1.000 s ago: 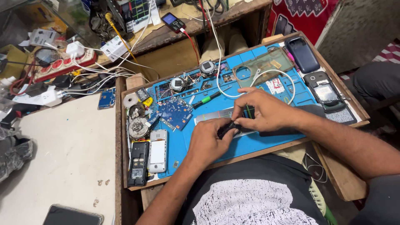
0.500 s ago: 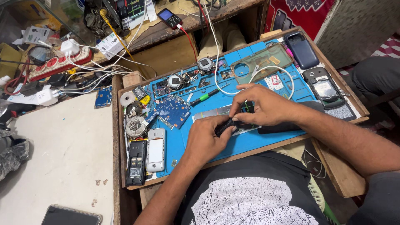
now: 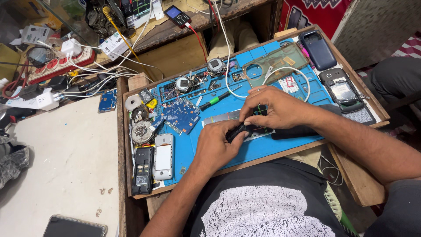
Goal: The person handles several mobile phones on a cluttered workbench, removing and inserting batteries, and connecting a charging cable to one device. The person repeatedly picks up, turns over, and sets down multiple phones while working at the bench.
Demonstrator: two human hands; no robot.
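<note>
Both bare forearms reach forward and meet near the middle. The left hand (image 3: 215,147) is curled palm-down, fingers folded into a closed grip. The right hand (image 3: 274,109) arches beside it, fingers bent down, fingertips touching the left hand's.

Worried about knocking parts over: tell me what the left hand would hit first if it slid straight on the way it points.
Probably the right hand, already touching the left hand around a small dark tool.

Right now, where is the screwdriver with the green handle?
In the head view, the green-handled screwdriver lies on the blue work mat, just left of the right hand, beside the blue circuit board.
</note>
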